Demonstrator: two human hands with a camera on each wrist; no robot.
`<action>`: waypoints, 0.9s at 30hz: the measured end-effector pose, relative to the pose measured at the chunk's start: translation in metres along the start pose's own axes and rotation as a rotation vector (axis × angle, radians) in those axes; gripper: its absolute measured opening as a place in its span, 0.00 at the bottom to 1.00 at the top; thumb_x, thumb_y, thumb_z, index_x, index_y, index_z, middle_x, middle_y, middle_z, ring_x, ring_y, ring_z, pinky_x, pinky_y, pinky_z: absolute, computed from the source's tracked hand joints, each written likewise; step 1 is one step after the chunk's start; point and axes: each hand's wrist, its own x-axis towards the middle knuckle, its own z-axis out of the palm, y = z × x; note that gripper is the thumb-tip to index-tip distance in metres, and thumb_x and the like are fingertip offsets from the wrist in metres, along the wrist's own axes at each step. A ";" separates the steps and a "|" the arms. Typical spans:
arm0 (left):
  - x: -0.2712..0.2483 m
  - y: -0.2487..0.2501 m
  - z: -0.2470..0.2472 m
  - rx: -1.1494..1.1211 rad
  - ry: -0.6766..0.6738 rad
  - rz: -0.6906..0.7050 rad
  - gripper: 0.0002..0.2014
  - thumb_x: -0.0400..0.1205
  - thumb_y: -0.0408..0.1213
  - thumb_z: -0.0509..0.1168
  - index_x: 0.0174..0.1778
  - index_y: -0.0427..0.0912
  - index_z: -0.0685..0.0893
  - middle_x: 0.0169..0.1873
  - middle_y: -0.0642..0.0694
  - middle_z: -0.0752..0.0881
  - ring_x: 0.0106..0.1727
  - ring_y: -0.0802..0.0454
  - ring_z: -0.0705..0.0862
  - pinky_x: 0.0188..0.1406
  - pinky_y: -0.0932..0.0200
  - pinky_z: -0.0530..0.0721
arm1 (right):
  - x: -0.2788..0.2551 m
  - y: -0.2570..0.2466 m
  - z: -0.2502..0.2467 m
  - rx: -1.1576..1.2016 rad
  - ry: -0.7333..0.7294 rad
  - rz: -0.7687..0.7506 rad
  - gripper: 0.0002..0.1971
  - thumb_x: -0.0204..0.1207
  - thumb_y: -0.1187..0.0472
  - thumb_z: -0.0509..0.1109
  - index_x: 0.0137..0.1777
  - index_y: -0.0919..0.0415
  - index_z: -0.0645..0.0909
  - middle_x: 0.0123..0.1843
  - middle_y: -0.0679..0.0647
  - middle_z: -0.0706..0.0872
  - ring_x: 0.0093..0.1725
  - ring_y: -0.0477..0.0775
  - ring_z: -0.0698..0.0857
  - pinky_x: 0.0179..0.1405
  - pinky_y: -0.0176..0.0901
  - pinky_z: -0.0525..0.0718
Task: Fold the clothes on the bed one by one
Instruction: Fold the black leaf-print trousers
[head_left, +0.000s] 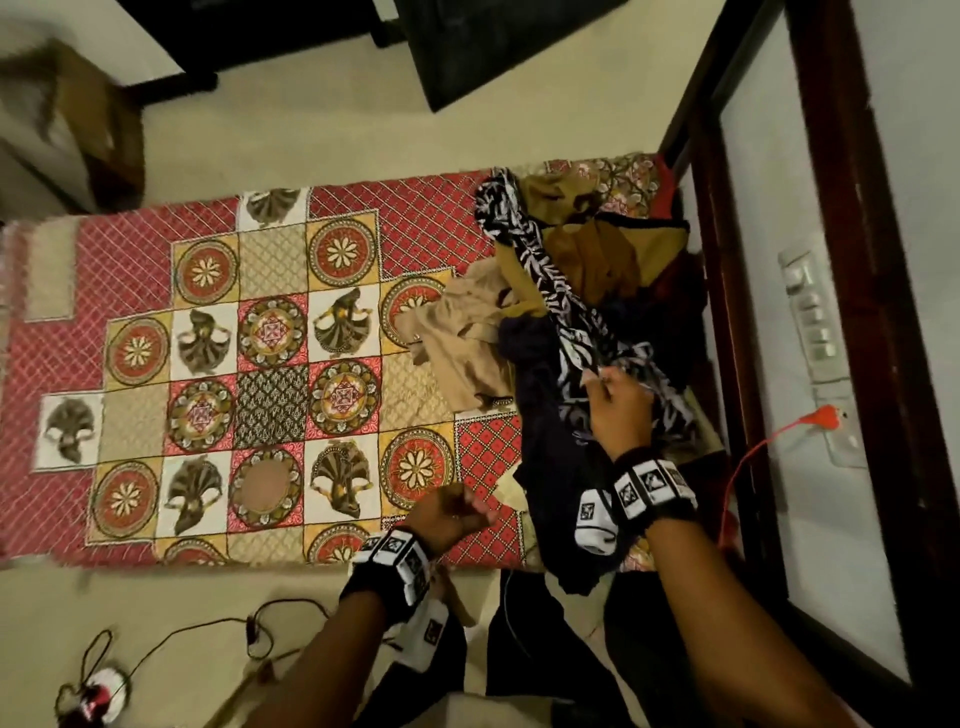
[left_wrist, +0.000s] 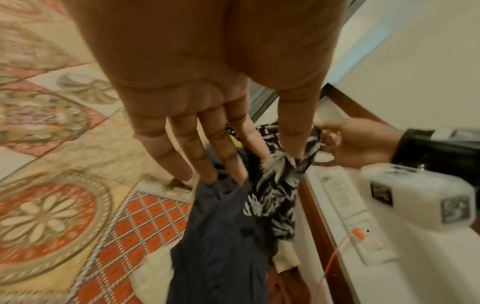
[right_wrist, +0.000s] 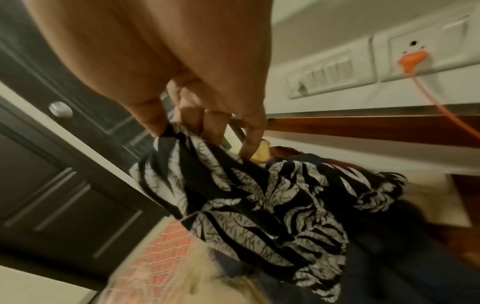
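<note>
A heap of clothes lies at the right end of the bed (head_left: 208, 338). My right hand (head_left: 610, 387) (right_wrist: 197, 131) grips a black-and-white leaf-print garment (head_left: 545, 270) (right_wrist: 259, 205) and holds one end of it above the heap. The print garment trails back across the pile. Under it lie a dark navy garment (head_left: 540, 415) (left_wrist: 221, 246), a beige one (head_left: 457, 332) and a mustard-brown one (head_left: 597, 260). My left hand (head_left: 467, 512) (left_wrist: 249, 152) hovers over the bed's near edge with straight fingers and holds nothing. Its fingertips are close to the navy cloth.
A wooden bed frame (head_left: 727, 312) and a wall with a switch panel (head_left: 810, 306) and an orange plug with cable (head_left: 826, 415) run along the right. Dark cabinets (head_left: 467, 41) stand beyond the bed. Cables (head_left: 208, 634) lie on the floor near my feet.
</note>
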 end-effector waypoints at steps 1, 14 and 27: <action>-0.005 0.014 -0.001 0.003 0.021 0.060 0.22 0.70 0.50 0.81 0.56 0.46 0.85 0.55 0.48 0.90 0.59 0.52 0.87 0.60 0.53 0.83 | -0.011 -0.030 -0.010 0.107 -0.021 -0.054 0.13 0.87 0.55 0.68 0.48 0.66 0.83 0.34 0.55 0.83 0.37 0.54 0.83 0.42 0.45 0.72; -0.098 0.079 -0.196 0.075 0.811 0.446 0.39 0.62 0.70 0.74 0.65 0.51 0.84 0.60 0.40 0.77 0.63 0.41 0.77 0.66 0.44 0.80 | -0.136 -0.343 -0.060 1.079 -0.752 -0.332 0.44 0.63 0.61 0.87 0.79 0.63 0.73 0.70 0.66 0.85 0.70 0.69 0.85 0.70 0.64 0.83; -0.307 0.061 -0.423 -0.590 0.819 0.953 0.17 0.65 0.36 0.73 0.49 0.44 0.80 0.39 0.48 0.85 0.37 0.58 0.83 0.43 0.65 0.83 | -0.222 -0.453 0.045 0.165 -0.359 -0.946 0.08 0.75 0.47 0.79 0.50 0.45 0.88 0.46 0.36 0.90 0.45 0.38 0.88 0.42 0.36 0.85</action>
